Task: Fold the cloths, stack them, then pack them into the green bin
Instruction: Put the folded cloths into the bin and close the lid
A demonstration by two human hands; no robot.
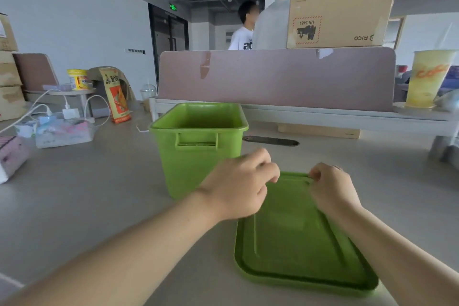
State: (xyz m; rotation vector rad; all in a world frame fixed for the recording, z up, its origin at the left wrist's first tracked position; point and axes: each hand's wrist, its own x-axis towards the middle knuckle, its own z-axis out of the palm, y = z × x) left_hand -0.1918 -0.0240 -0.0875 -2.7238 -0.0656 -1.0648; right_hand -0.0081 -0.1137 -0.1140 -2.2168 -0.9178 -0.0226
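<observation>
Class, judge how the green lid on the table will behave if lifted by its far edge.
The lid looks like thin moulded plastic, so probably light. Its raised rim and ribs suggest it stays stiff, flexing slightly. Lying flat, it should slide rather than roll.

We read "PICO" and, on a red-bordered label [307, 30], "UN 3481", both printed upside down on the cardboard box [347, 7]. A white T-shirt [242, 38] shows the letters "ac", the rest hidden. Orange script on the yellow cup [428, 79] and print on the orange bag [116, 97] stay illegible to us.
</observation>
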